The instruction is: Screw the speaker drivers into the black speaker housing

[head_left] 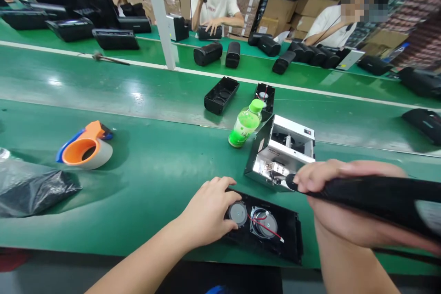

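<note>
Two hands | left hand (206,213) fingers spread on speaker shell (267,229) | right hand (341,202) fingers wrapped round black tool (379,200)

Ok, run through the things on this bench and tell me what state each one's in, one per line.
Speaker housing: open, drivers and red wire exposed, flat on the belt.
Left hand: resting on the housing's left end.
Right hand: closed around a black tool.
Black tool: held, tip over the metal box.
Metal box: open, insides showing.
Green bottle: capped, upright.
Tape dispenser: lying unused.
</note>
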`<state>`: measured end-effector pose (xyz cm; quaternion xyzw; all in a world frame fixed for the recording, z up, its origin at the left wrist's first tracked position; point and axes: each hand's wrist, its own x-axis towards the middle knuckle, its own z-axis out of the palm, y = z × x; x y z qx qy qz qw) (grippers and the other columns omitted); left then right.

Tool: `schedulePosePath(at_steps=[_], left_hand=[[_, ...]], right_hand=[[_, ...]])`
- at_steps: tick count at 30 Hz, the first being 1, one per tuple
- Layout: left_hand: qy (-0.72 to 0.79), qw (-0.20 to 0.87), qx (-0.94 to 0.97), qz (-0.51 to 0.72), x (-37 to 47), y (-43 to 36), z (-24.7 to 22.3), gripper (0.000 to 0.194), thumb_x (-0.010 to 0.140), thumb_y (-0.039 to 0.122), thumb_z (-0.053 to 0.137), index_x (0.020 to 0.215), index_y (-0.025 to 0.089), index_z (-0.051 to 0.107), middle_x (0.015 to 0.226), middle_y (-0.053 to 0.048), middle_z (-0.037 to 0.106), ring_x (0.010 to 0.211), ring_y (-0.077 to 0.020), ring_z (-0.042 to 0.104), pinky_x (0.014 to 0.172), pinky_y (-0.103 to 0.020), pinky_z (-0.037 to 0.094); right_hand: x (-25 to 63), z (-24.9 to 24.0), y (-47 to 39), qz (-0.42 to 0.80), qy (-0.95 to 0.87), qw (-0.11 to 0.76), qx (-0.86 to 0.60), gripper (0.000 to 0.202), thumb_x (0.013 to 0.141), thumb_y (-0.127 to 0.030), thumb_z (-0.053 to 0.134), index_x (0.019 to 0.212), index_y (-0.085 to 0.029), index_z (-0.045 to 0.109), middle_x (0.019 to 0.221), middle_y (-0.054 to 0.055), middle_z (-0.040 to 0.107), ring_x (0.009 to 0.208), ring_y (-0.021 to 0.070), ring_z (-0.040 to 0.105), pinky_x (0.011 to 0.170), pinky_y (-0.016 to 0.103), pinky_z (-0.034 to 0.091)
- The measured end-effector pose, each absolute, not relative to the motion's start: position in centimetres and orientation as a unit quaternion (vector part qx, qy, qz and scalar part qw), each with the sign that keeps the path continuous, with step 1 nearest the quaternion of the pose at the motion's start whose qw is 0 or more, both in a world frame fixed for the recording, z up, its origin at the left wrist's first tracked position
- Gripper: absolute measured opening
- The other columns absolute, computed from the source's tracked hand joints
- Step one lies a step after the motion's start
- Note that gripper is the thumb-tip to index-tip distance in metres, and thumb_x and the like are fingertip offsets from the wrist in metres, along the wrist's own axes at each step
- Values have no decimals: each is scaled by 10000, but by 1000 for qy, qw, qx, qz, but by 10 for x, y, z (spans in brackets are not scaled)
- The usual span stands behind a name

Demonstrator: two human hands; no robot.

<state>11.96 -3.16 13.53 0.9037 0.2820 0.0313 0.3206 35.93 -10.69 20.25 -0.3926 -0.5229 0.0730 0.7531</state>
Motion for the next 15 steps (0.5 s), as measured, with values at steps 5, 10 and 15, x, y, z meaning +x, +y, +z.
schedulePosePath(at_steps=[5, 10, 15], left_hand=[[269, 406, 866, 117, 112, -39, 118, 682, 811, 325, 962, 1432, 306, 680, 1818, -151, 270, 1624, -429, 416, 1276, -624, 478], [302, 495, 777, 244, 84, -43, 80, 1207, 824, 629, 915, 1753, 370, 188, 1850, -156, 199, 1697, -412, 270, 1353, -669, 324], [309, 498, 795, 154, 80, -42, 65, 1381, 640, 777, 962, 1743, 308, 276, 1778, -177, 397, 1672, -472, 300, 1358, -728, 265]], right_hand=[[362, 199, -82, 147, -549, 714, -409, 822, 803, -1027, 560, 997, -241, 706, 562, -25, 663, 383, 201, 570, 366, 340, 495], [375, 193, -85, 180, -442, 745, -465, 905, 841, -1047, 443, 1185, -238, 661, 554, -28, 643, 391, 187, 546, 378, 311, 480], [370, 187, -106, 235, -430, 754, -437, 853, 860, -1001, 521, 1290, -281, 681, 601, -17, 673, 440, 201, 561, 455, 346, 512]])
